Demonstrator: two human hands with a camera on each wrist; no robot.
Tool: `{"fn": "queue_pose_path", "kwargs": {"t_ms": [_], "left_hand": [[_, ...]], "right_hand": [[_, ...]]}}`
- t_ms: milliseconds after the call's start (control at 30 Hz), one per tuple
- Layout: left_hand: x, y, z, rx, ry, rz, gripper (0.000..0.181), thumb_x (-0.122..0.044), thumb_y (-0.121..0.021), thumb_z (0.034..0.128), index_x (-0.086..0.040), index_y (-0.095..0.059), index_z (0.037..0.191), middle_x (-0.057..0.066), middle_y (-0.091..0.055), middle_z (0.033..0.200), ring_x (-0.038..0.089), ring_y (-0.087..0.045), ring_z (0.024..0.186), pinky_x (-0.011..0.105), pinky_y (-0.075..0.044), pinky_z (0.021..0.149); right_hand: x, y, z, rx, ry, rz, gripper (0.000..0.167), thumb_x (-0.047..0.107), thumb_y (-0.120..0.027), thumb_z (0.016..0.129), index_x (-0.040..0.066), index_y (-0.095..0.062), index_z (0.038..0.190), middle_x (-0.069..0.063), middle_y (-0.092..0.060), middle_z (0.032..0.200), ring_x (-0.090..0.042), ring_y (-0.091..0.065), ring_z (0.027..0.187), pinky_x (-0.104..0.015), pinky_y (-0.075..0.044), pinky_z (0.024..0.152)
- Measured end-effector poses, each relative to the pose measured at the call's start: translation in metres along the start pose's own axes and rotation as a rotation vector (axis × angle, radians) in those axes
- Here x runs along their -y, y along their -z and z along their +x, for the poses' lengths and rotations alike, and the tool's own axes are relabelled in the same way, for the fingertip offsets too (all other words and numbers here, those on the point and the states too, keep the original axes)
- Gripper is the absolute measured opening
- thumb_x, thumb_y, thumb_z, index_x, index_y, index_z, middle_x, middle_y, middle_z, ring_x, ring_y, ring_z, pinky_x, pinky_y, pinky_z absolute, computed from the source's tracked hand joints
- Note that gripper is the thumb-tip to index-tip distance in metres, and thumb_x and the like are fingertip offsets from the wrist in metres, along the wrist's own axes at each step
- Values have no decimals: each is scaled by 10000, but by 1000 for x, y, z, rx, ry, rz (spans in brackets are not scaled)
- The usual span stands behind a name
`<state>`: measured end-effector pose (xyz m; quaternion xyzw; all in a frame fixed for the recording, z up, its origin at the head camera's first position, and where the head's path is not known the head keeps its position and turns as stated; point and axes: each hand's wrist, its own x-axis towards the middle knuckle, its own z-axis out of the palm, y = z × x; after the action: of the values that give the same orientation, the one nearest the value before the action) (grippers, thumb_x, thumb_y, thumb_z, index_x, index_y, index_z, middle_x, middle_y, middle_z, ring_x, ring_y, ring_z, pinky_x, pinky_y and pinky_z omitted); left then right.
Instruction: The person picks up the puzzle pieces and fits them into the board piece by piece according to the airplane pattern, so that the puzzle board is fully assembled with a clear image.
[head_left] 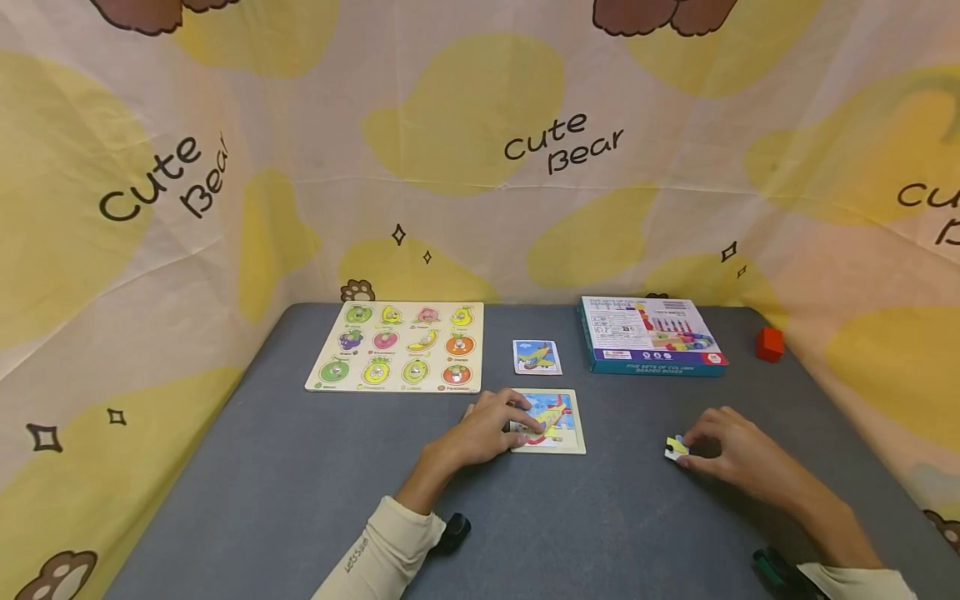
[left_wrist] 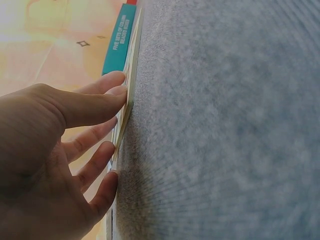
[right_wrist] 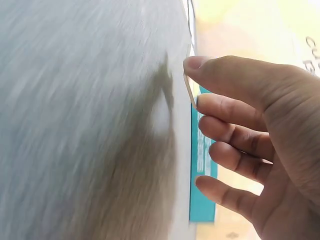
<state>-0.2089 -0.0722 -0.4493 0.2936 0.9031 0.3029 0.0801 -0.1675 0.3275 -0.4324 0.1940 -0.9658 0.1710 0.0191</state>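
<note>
An airplane jigsaw puzzle (head_left: 577, 422) in a cream frame lies flat on the grey table. My left hand (head_left: 491, 427) rests over its left side, the fingertips on the picture, covering part of it. Seen from the left wrist, the hand (left_wrist: 55, 145) has its thumb at the near edge of the frame (left_wrist: 129, 97). To the right, my right hand (head_left: 738, 454) pinches a small yellow and blue puzzle piece (head_left: 675, 447) between thumb and index finger, just above the table. In the right wrist view only the thin edge of the piece (right_wrist: 189, 90) shows beside the thumb.
Behind the puzzle lies a small airplane picture card (head_left: 537, 357). A fruit board (head_left: 315, 379) is at the back left. A teal-sided box (head_left: 652, 336) lies at the back right, with a red block (head_left: 769, 344) beyond it. Printed cloth (head_left: 450, 125) walls the table.
</note>
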Motion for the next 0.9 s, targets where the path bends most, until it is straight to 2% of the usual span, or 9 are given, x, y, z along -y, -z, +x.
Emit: {"fn": "queue_pose_path", "kwargs": {"t_ms": [167, 433, 733, 900], "left_hand": [[0, 0, 0, 0, 0, 3, 235, -149, -745, 997, -224, -829, 1204, 45, -587, 1441, 283, -465, 1273, 518, -362, 986], [0, 0, 0, 3, 1, 2, 234, -157, -744, 1000, -222, -829, 1208, 52, -585, 1449, 289, -464, 1282, 520, -361, 984], [0, 0, 0, 2, 2, 6, 236, -153, -748, 996, -222, -829, 1206, 52, -586, 1445, 294, -467, 1287, 518, -364, 982], [-1, 1, 0, 6, 2, 7, 239, -154, -743, 1000, -222, -827, 1213, 52, -585, 1449, 298, -468, 1294, 532, -366, 995]], "right_hand": [[18, -4, 17, 21, 32, 4, 207, 432, -888, 845, 273, -788, 931, 146, -611, 963, -144, -547, 979, -394, -507, 823], [41, -13, 43, 47, 74, 41, 179, 384, -889, 860, 259, -792, 944, 136, -630, 978, -136, -562, 988, -422, -523, 857], [63, -22, 65, 120, 78, 59, 213, 397, -870, 882, 236, -806, 1006, 89, -638, 1025, -162, -556, 1020, -439, -525, 881], [72, -28, 73, 142, 107, 74, 239, 403, -860, 891, 222, -811, 1039, 88, -643, 1039, -154, -553, 1020, -430, -525, 883]]}}
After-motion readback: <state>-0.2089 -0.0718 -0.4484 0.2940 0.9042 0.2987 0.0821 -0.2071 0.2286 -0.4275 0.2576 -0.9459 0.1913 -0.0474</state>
